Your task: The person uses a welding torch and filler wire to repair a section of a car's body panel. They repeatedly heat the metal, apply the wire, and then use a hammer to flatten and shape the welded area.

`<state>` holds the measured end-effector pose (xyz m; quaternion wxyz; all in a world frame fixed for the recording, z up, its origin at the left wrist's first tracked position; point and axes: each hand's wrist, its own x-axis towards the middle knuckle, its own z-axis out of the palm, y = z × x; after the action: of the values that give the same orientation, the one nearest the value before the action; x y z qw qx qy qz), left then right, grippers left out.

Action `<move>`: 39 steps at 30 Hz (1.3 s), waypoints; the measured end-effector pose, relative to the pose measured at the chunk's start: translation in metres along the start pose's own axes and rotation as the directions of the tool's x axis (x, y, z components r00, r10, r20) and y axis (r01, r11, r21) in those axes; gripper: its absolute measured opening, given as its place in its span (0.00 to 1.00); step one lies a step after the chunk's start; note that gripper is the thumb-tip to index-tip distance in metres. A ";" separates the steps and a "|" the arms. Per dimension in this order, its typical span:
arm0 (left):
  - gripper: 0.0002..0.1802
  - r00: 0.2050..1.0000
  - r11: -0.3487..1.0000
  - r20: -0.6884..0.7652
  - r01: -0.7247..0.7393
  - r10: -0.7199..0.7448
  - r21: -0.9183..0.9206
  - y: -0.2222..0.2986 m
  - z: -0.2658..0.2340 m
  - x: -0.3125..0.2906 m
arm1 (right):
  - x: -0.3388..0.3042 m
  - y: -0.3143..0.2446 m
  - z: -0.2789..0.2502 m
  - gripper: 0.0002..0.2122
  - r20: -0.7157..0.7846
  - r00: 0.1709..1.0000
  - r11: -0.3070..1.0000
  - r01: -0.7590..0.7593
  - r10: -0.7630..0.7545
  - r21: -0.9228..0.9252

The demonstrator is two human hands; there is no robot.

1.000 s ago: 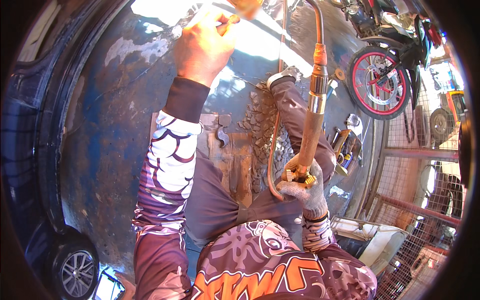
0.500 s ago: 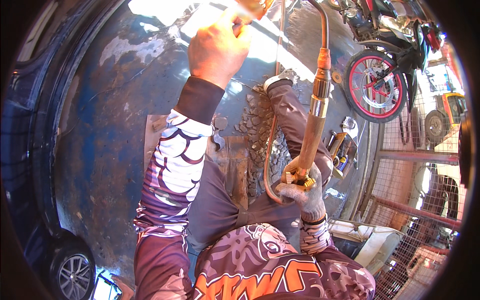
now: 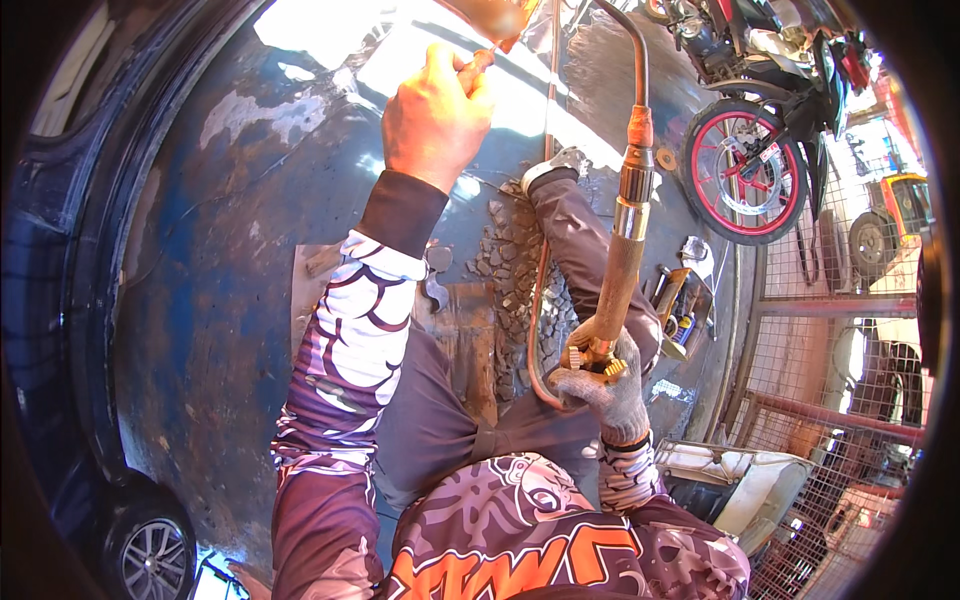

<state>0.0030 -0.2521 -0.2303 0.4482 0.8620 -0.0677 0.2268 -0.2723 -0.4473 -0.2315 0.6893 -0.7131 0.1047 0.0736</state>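
My right hand, in a grey knit glove, grips the lower end of a brass gas torch beside its valve knobs. The torch stands up from the hand, and its bent neck runs out past the top edge, so its tip is hidden. A reddish hose loops away from its base. My bare left hand is raised at top centre, fingers curled and pinched round something small that I cannot make out. Just beyond those fingers is a bright orange, flame-like shape, cut off by the edge.
Broken rubble and a brown board lie between my legs. A tool tray sits right of my knee. A motorcycle stands at upper right, beside a wire mesh fence. A dark car lines the left.
My left hand has drawn slightly down, away from the orange shape, which shows larger. The torch neck has shifted a little left in view; the right hand keeps its grip.
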 end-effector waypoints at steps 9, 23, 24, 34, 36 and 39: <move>0.15 1.000 1.000 0.002 -0.008 0.008 -0.013 0.001 -0.001 -0.001 | 0.001 0.001 0.003 0.24 -0.006 0.998 0.998 0.061 -0.061 -0.020; 0.15 0.998 1.000 -0.061 -0.024 0.024 0.004 0.003 0.002 -0.001 | 0.000 0.003 0.004 0.25 0.002 0.999 0.993 0.052 -0.052 -0.105; 0.16 0.998 1.000 -0.062 -0.027 0.027 0.002 0.002 0.002 -0.001 | 0.000 0.003 0.004 0.25 0.006 0.999 0.990 0.052 -0.052 -0.131; 0.16 0.999 1.000 0.036 0.015 -0.015 -0.005 0.007 -0.002 -0.002 | -0.005 -0.002 0.007 0.25 0.001 0.999 0.999 -0.038 0.038 -0.031; 0.16 0.999 1.000 0.033 0.013 -0.013 -0.005 0.008 -0.003 -0.002 | -0.006 -0.002 0.008 0.25 0.008 0.995 0.995 -0.102 0.102 0.014; 0.16 1.000 1.000 0.030 0.008 -0.008 -0.002 0.009 -0.003 -0.002 | -0.005 -0.003 0.008 0.26 0.013 0.997 0.997 -0.078 0.078 -0.014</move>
<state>-0.0022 -0.2553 -0.2233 0.4488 0.8652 -0.0708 0.2121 -0.2763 -0.4388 -0.2275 0.6820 -0.7124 0.1271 0.1060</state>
